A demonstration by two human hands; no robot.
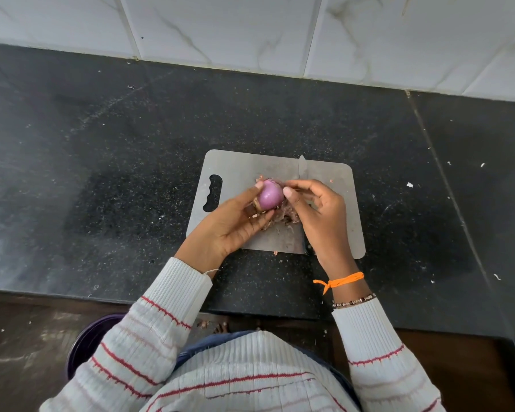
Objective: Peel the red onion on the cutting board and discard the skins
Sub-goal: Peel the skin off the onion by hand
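Note:
A small red onion, its purple flesh mostly bare, is held just above the grey cutting board. My left hand grips it from below and the left, with thumb and fingers curled round it. My right hand pinches a strip of papery skin at the onion's upper right side. A pile of loose brownish skins lies on the board under both hands, partly hidden by them.
A knife lies on the board under my right hand, its blade tip pointing to the wall. The board sits on a dark speckled counter against white tiles. A dark purple bin stands on the floor at lower left.

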